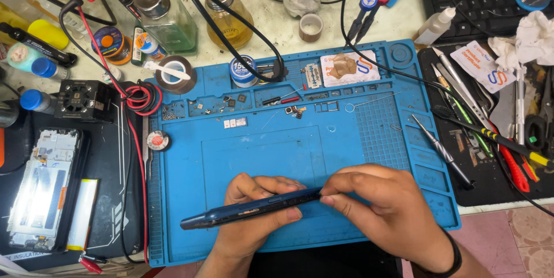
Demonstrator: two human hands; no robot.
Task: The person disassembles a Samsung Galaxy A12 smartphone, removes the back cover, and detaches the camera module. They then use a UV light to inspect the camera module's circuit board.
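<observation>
Item: dark blue phone (248, 210), held edge-on above the blue work mat (358, 139) on the desk. Left hand (254, 211) curled closed around its middle from beneath, thumb along the near edge. Right hand (384, 209) closed in a pinch on the phone's right end, fingertips touching it. Beyond the right hand: screwdriver (443, 152) and tweezers (461, 90). Far left of the left hand: opened phone body (43, 188). Beyond both hands: glass bottles (167, 15).
</observation>
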